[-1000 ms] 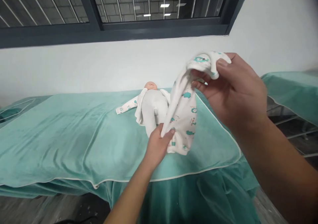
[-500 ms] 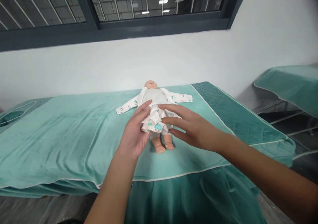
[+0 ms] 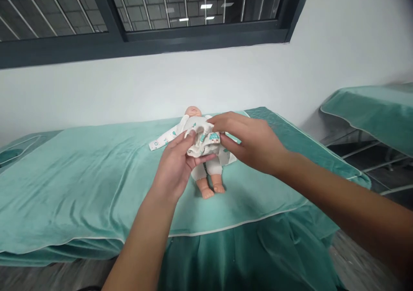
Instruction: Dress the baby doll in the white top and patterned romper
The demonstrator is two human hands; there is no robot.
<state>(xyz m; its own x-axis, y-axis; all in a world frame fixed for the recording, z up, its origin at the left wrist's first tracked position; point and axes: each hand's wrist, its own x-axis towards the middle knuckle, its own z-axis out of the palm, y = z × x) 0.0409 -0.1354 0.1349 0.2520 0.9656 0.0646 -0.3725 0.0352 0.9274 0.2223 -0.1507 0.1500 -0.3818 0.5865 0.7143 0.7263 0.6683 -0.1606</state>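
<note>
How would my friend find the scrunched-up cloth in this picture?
Under the window, a doll lies on a green-covered bed. Between the left hand and right hand is the white printed cloth. It's bunched up; the printed sleeve nearby lies stretched out.

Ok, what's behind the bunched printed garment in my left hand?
Behind the printed garment in your left hand, a doll lies on the green cover: head, printed sleeve and bare feet show. Much of its middle can't be seen, covered by the garment and right hand.

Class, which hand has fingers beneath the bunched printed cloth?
The left hand: its fingers extend under the printed cloth. The right hand, back upward, is at the cloth's opposite side.
</note>
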